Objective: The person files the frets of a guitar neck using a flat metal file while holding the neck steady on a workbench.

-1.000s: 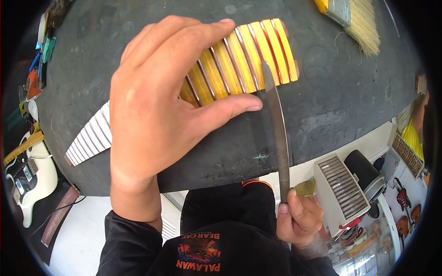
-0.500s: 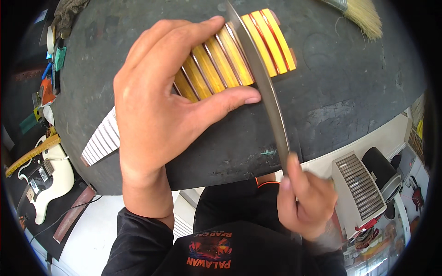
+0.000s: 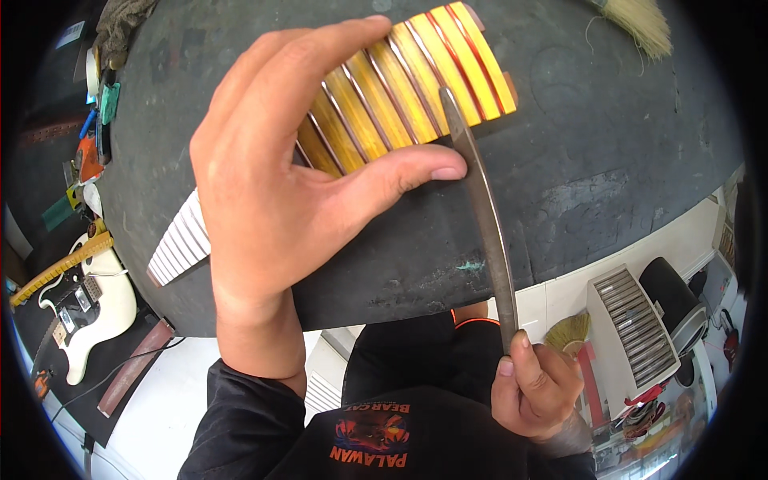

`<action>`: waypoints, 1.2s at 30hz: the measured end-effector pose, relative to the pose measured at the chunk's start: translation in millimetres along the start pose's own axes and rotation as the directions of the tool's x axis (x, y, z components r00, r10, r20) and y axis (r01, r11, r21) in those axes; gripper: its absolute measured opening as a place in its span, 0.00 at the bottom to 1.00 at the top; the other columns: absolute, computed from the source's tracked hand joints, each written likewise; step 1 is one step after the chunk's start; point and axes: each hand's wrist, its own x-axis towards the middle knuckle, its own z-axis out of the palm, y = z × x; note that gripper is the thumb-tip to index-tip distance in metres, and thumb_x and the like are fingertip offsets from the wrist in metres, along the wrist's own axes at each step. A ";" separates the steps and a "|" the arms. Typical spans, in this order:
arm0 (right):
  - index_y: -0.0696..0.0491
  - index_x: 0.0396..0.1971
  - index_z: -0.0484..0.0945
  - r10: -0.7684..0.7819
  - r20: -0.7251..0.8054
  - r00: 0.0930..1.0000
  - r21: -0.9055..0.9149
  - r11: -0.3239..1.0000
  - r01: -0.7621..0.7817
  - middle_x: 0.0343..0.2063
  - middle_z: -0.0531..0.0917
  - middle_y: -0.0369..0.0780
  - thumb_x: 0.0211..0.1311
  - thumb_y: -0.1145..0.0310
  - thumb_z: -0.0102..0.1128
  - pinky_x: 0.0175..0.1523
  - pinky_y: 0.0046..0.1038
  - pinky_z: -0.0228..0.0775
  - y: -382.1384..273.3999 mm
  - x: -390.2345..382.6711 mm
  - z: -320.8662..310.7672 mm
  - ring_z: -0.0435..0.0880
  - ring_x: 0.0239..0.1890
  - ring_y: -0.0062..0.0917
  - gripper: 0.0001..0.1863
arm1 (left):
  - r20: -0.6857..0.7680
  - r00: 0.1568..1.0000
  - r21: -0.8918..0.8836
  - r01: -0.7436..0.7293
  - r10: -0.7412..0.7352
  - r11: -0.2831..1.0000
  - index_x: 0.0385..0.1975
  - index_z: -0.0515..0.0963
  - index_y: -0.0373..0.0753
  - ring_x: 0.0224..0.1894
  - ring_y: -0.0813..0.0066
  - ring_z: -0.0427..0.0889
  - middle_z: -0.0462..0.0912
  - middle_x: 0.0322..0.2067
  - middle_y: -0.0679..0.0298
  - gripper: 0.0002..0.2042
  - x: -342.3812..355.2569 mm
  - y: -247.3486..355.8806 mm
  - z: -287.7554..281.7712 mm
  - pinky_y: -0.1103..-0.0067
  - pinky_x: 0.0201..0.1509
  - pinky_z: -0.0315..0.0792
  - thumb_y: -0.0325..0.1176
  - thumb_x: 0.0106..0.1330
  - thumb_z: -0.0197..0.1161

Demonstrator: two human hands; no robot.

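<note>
A guitar neck lies across the bench, its yellow section (image 3: pixel 444 60) crossed by metal and reddish frets, its narrower end (image 3: pixel 180 238) showing white bands between the frets. My left hand (image 3: pixel 272 160) is closed around the yellow section, thumb along the near edge and fingertips at the far edge, hiding the middle. My right hand (image 3: pixel 534 388) grips a long flat metal file (image 3: pixel 490 224) near the bottom right. The file's tip rests at the yellow section, just right of my left thumb.
The dark bench mat (image 3: pixel 608 160) has a bristle brush (image 3: pixel 636 24) at top right. At left are a white electric guitar (image 3: pixel 92 316), small tools and a reddish strip (image 3: pixel 132 372). Low at right stand a slotted pale box (image 3: pixel 632 328), a black cylinder and a straw broom (image 3: pixel 566 332).
The file was pushed farther across the frets half a second ago and has since been drawn back toward me with my right hand. My left hand still grips the neck.
</note>
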 end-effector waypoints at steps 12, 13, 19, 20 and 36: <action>0.56 0.61 0.82 -0.062 -0.133 0.989 -0.033 0.998 0.058 0.16 0.78 0.38 0.58 0.86 0.62 0.26 0.21 0.67 -14.7 102.3 10.7 0.74 0.15 0.18 0.28 | 0.117 0.971 -0.050 0.216 -0.209 0.975 0.50 0.86 0.33 0.45 0.68 0.87 0.88 0.42 0.59 0.37 2.4 10.3 -9.0 0.77 0.52 0.77 0.49 0.39 0.86; 0.55 0.61 0.82 -0.011 -0.106 0.994 -0.040 0.999 0.007 0.15 0.77 0.37 0.59 0.87 0.62 0.26 0.20 0.67 -13.7 116.7 14.0 0.73 0.15 0.16 0.28 | 0.113 0.968 -0.057 0.232 -0.224 0.971 0.50 0.86 0.33 0.45 0.68 0.86 0.88 0.42 0.59 0.37 2.6 10.7 -8.4 0.77 0.52 0.77 0.48 0.39 0.86; 0.55 0.61 0.82 -0.082 -0.187 0.979 0.028 0.996 0.088 0.18 0.79 0.39 0.59 0.85 0.62 0.26 0.21 0.69 -2.2 103.6 18.9 0.75 0.16 0.20 0.27 | 0.099 0.972 -0.052 0.219 -0.213 0.974 0.49 0.86 0.34 0.44 0.69 0.86 0.88 0.41 0.60 0.37 -2.9 9.6 -8.1 0.77 0.52 0.76 0.48 0.38 0.87; 0.57 0.61 0.82 -0.056 -0.151 0.987 -0.005 0.998 0.055 0.19 0.79 0.39 0.57 0.86 0.63 0.25 0.23 0.68 -0.9 87.8 17.1 0.75 0.16 0.22 0.29 | 0.095 0.973 -0.057 0.218 -0.212 0.974 0.49 0.86 0.34 0.44 0.69 0.86 0.88 0.41 0.60 0.37 -3.0 8.7 -7.7 0.78 0.52 0.77 0.49 0.38 0.87; 0.58 0.61 0.81 0.105 -0.215 0.971 0.251 0.967 -0.049 0.18 0.73 0.27 0.69 0.81 0.59 0.25 0.15 0.54 -13.9 144.9 22.8 0.64 0.20 0.07 0.21 | 0.083 0.981 -0.048 0.181 -0.177 0.982 0.49 0.86 0.35 0.41 0.70 0.87 0.88 0.40 0.61 0.33 6.1 15.1 -4.9 0.78 0.48 0.77 0.45 0.42 0.86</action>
